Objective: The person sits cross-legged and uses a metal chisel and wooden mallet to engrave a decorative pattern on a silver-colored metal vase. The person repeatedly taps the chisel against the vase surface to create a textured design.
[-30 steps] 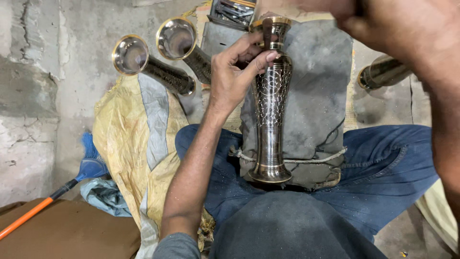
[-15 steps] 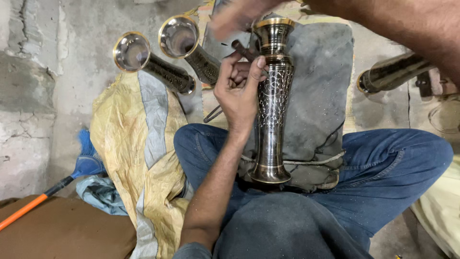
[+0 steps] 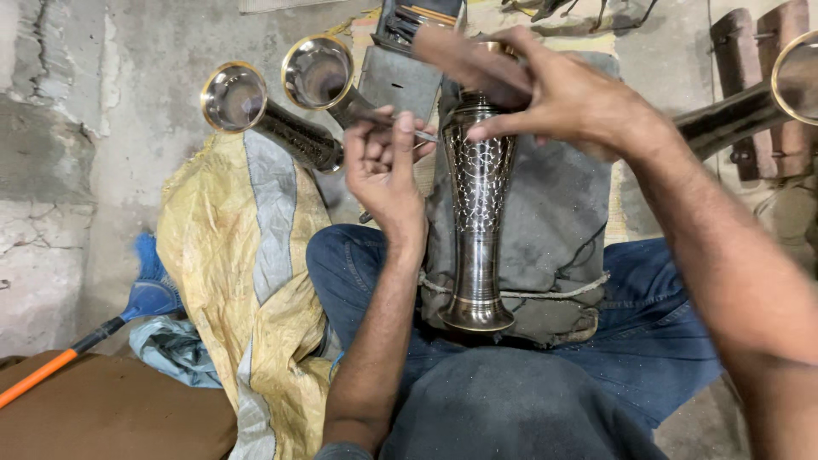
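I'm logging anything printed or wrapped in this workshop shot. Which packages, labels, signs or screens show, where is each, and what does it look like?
No labels, signs or screens show.
Yellow and grey woven sack: crumpled on the floor left of the left hand; a package at most.
Grey box: behind the engraved metal vase that the right hand steadies; flat, dark slot.

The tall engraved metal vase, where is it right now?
In the head view the tall engraved metal vase lies centre frame on a grey cushion across the person's lap, between the left hand and right hand.
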`<state>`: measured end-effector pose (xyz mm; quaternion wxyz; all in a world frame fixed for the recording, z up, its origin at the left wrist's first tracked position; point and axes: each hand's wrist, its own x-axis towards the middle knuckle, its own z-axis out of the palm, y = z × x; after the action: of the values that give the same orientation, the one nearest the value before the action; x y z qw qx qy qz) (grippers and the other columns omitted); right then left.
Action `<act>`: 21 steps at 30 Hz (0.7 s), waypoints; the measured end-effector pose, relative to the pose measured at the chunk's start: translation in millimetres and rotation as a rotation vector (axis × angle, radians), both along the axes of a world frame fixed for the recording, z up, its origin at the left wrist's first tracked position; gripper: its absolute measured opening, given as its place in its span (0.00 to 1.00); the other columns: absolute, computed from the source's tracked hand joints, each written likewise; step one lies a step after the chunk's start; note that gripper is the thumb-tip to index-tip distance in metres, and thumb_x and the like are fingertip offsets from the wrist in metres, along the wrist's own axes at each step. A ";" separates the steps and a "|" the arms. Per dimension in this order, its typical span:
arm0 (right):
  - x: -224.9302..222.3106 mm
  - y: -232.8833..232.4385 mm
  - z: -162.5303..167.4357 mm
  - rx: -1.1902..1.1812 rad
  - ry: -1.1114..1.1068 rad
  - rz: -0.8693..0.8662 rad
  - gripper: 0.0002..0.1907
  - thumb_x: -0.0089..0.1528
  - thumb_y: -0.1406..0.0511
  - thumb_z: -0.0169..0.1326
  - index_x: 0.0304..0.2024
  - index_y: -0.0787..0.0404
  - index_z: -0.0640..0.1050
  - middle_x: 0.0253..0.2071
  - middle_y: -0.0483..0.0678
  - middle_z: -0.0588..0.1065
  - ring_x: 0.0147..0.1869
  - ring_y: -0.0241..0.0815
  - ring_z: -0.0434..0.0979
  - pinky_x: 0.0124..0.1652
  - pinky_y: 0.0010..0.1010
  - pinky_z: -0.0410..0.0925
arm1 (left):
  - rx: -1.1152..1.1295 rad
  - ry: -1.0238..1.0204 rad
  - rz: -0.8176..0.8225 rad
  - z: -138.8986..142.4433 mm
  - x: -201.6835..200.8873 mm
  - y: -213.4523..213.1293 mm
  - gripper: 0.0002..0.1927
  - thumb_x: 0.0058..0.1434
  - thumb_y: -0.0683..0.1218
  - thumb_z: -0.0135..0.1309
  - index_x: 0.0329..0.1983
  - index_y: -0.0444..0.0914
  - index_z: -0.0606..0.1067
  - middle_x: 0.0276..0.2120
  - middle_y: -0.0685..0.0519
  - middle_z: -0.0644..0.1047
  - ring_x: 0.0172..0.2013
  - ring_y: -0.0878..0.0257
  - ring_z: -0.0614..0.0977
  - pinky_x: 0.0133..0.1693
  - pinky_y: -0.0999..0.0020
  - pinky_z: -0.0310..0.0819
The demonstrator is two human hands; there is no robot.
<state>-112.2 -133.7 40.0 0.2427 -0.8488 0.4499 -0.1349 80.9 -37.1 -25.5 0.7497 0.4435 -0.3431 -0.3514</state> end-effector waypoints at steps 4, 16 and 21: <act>-16.6 -1.8 -23.1 0.423 -0.264 -0.078 0.55 0.48 0.47 0.66 0.72 0.56 0.59 0.45 0.58 0.78 0.33 0.46 0.80 0.29 0.39 0.75 | 0.039 -0.115 -0.110 9.7 -12.7 -1.1 0.17 0.70 0.42 0.58 0.59 0.34 0.71 0.35 0.50 0.83 0.37 0.64 0.87 0.39 0.70 0.86; -51.5 13.9 37.0 -0.696 0.126 0.038 0.22 0.65 0.59 0.65 0.58 0.60 0.75 0.43 0.55 0.78 0.43 0.52 0.81 0.41 0.42 0.74 | -0.005 -0.486 0.068 -4.8 -40.4 1.9 0.17 0.69 0.43 0.62 0.55 0.35 0.70 0.35 0.53 0.83 0.37 0.68 0.86 0.41 0.75 0.81; -41.2 40.7 76.0 -0.953 0.411 0.027 0.15 0.69 0.60 0.64 0.57 0.51 0.79 0.36 0.45 0.79 0.36 0.40 0.81 0.35 0.31 0.71 | -0.004 -0.457 0.066 -7.6 -40.3 3.4 0.14 0.69 0.42 0.63 0.52 0.34 0.70 0.31 0.54 0.80 0.31 0.72 0.81 0.34 0.78 0.75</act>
<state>-153.4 -93.0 116.0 -0.2625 -0.8797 0.3661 -0.1523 40.6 -33.7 -33.0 0.6644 0.5209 -0.4903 -0.2164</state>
